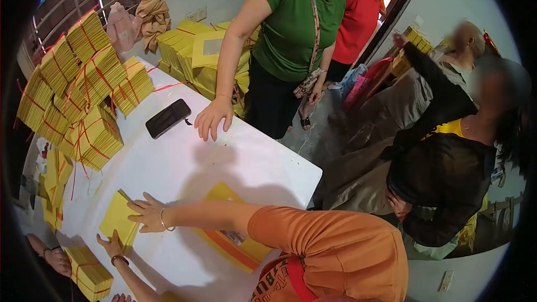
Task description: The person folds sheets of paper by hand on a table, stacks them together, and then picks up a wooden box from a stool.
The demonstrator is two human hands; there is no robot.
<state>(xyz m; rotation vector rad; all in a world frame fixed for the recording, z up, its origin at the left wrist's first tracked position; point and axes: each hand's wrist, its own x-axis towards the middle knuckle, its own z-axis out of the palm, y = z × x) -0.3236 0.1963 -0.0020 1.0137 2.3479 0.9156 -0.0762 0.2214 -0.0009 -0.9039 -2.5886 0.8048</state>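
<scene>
Yellow paper sheets lie in a low stack on the white table. My right hand, with a silver bracelet at the wrist, rests on the stack's right side, fingers spread. At the near edge of the same stack is my left hand, wearing a dark bracelet; its fingers are apart and touch the paper. Under my right forearm lies a yellow and orange packet, partly hidden by the arm. Just beyond my left hand, a tied yellow paper bundle stands beside another person's hand.
Bundles of yellow paper tied with red string are piled at the left. A black phone lies near another person's hand on the white table. Several people stand or sit around. More yellow bundles sit behind the table.
</scene>
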